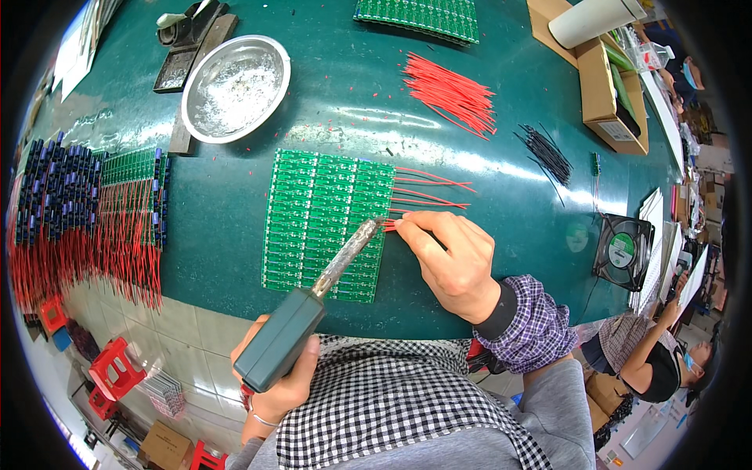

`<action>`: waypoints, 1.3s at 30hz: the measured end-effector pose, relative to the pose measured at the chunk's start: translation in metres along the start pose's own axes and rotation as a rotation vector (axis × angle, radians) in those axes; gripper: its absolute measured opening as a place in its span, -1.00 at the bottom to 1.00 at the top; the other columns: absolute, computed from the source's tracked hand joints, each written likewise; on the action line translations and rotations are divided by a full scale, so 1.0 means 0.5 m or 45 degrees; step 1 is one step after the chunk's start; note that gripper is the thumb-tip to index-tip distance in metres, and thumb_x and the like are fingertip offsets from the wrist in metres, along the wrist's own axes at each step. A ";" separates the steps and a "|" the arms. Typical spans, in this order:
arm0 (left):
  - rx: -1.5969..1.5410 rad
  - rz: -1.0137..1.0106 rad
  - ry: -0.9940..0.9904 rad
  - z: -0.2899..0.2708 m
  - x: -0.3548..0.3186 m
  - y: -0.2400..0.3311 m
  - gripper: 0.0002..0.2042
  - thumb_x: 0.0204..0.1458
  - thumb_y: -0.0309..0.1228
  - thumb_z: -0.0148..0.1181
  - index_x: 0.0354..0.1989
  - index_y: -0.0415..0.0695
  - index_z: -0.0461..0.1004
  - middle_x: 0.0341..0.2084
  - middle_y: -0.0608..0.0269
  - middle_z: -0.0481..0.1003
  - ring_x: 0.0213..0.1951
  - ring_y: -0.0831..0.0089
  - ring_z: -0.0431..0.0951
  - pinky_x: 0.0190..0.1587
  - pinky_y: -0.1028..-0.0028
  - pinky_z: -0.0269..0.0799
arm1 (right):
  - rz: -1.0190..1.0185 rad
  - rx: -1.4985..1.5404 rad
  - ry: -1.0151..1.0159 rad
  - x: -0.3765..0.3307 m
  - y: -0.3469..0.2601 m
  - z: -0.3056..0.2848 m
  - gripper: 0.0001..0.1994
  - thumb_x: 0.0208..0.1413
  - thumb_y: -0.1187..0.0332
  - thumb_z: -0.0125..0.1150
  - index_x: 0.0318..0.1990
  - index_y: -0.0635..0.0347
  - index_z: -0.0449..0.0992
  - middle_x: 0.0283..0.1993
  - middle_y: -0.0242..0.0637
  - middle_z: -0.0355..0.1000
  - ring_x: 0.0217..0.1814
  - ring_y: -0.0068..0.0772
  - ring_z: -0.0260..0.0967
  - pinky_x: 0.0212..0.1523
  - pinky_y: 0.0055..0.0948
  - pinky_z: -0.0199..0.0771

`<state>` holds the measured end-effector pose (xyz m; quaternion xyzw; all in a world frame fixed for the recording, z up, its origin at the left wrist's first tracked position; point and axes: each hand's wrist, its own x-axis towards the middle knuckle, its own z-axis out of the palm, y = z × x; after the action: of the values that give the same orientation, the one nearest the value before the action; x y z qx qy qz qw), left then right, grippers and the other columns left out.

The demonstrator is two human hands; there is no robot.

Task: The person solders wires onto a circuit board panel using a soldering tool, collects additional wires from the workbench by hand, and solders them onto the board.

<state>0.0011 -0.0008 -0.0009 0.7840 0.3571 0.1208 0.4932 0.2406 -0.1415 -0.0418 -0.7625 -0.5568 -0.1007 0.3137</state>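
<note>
Head view: I see that the left hand [288, 394] is closed around the handle of a soldering iron [280, 337], whose tip is at the right edge of the green board panel [325, 227]. There, the right hand [458, 262] pinches red wire [389, 226] by its fingertips. The panel lies on the worktop [211, 235], nearer than the loose red bundle [450, 95] and black wires [546, 153].

We see a round green-and-white label [621, 250] at the centre of a black fan [602, 252] on the right, and small print on a brown carton [166, 446] at lower left; neither is legible to us.
</note>
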 end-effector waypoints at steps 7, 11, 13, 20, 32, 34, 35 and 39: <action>-0.014 -0.014 0.037 -0.005 0.000 0.005 -0.76 -0.11 -0.47 0.40 -0.25 -0.31 0.61 -0.40 0.03 0.56 -0.45 0.26 0.59 -0.39 0.39 0.48 | 0.010 -0.014 0.008 0.002 -0.003 0.000 -0.72 -0.16 0.47 0.29 -0.20 0.22 0.54 -0.26 -0.31 0.50 -0.37 -0.40 0.49 -0.43 -0.47 0.42; -0.028 -0.020 0.035 -0.005 -0.003 0.003 -0.75 -0.11 -0.47 0.39 -0.24 -0.31 0.61 -0.38 0.01 0.58 -0.41 0.27 0.62 -0.36 0.40 0.50 | 0.007 -0.028 0.004 0.002 -0.004 0.000 -0.72 -0.17 0.48 0.30 -0.20 0.22 0.54 -0.26 -0.32 0.50 -0.36 -0.41 0.49 -0.43 -0.47 0.42; -0.028 -0.044 0.033 -0.006 -0.004 0.006 -0.75 -0.11 -0.47 0.39 -0.24 -0.31 0.61 -0.37 0.00 0.58 -0.41 0.27 0.62 -0.35 0.40 0.51 | 0.045 -0.002 0.004 0.009 -0.014 -0.003 -0.72 -0.22 0.56 0.31 -0.24 0.25 0.56 -0.29 -0.28 0.51 -0.36 -0.35 0.50 -0.42 -0.44 0.47; -0.043 -0.036 0.070 -0.006 -0.012 -0.001 -0.75 -0.13 -0.50 0.39 -0.24 -0.32 0.61 -0.37 0.00 0.59 -0.40 0.26 0.64 -0.34 0.41 0.52 | -0.066 -0.032 0.166 0.008 -0.015 -0.005 -0.74 -0.21 0.48 0.29 -0.26 0.26 0.56 -0.26 -0.30 0.49 -0.34 -0.33 0.45 -0.42 -0.44 0.39; -0.037 -0.066 0.036 -0.008 -0.018 -0.007 -0.74 -0.14 -0.52 0.40 -0.24 -0.34 0.61 -0.35 -0.02 0.59 -0.37 0.22 0.65 -0.32 0.39 0.54 | 0.003 0.014 0.057 -0.009 -0.016 -0.001 -0.75 -0.19 0.50 0.28 -0.25 0.23 0.55 -0.32 -0.37 0.47 -0.41 -0.45 0.42 -0.49 -0.46 0.30; -0.023 -0.050 0.023 -0.010 -0.014 -0.003 -0.75 -0.14 -0.53 0.40 -0.24 -0.34 0.61 -0.35 -0.01 0.59 -0.37 0.21 0.65 -0.32 0.38 0.54 | 0.009 0.015 0.043 -0.011 -0.018 0.000 -0.75 -0.19 0.50 0.27 -0.24 0.22 0.55 -0.31 -0.37 0.47 -0.40 -0.45 0.43 -0.48 -0.46 0.30; -0.010 -0.034 0.009 -0.011 -0.013 -0.001 -0.75 -0.14 -0.53 0.40 -0.25 -0.33 0.61 -0.36 0.00 0.59 -0.38 0.21 0.65 -0.33 0.38 0.54 | 0.014 0.015 0.029 -0.012 -0.018 0.000 -0.74 -0.18 0.50 0.27 -0.24 0.22 0.54 -0.31 -0.38 0.46 -0.40 -0.45 0.43 -0.48 -0.47 0.31; -0.009 0.015 0.004 -0.008 -0.012 -0.005 -0.76 -0.15 -0.55 0.40 -0.26 -0.32 0.61 -0.37 0.02 0.59 -0.38 0.21 0.64 -0.34 0.37 0.53 | 0.021 0.020 0.027 -0.011 -0.019 -0.001 -0.74 -0.18 0.50 0.27 -0.23 0.21 0.54 -0.30 -0.37 0.46 -0.39 -0.45 0.44 -0.47 -0.48 0.32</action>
<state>-0.0064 -0.0015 -0.0001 0.7841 0.3527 0.1264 0.4948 0.2299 -0.1445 -0.0406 -0.7634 -0.5480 -0.1019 0.3264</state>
